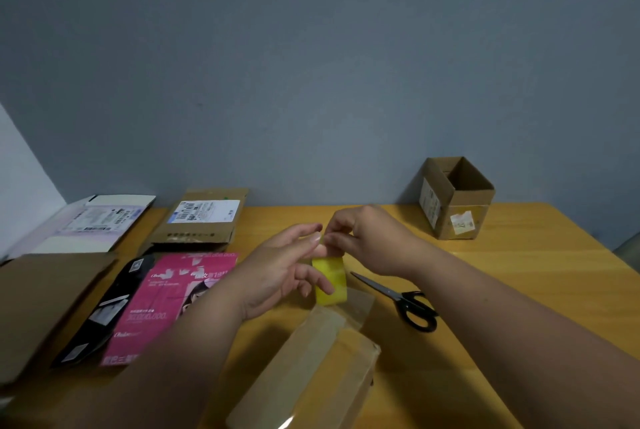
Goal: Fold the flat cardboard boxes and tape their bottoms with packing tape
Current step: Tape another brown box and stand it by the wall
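Holding the yellow tape roll [330, 281] at frame centre, the left hand [277, 272] has its fingers curled about it. Right hand [367, 241] just above, fingertips pinched together at the tape's loose end. Folded cardboard box [311, 369] lies at lower centre, a tape strip along its top face. Black scissors [405, 300] right of the roll, on the wooden table [519, 272]. Open brown box [457, 196] upper right; flat boxes [204, 217] at left.

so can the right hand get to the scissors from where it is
Probably yes. The scissors lie flat on the table just below the right hand, with nothing over them. But that hand is pinching the tape, so it would have to let go first.
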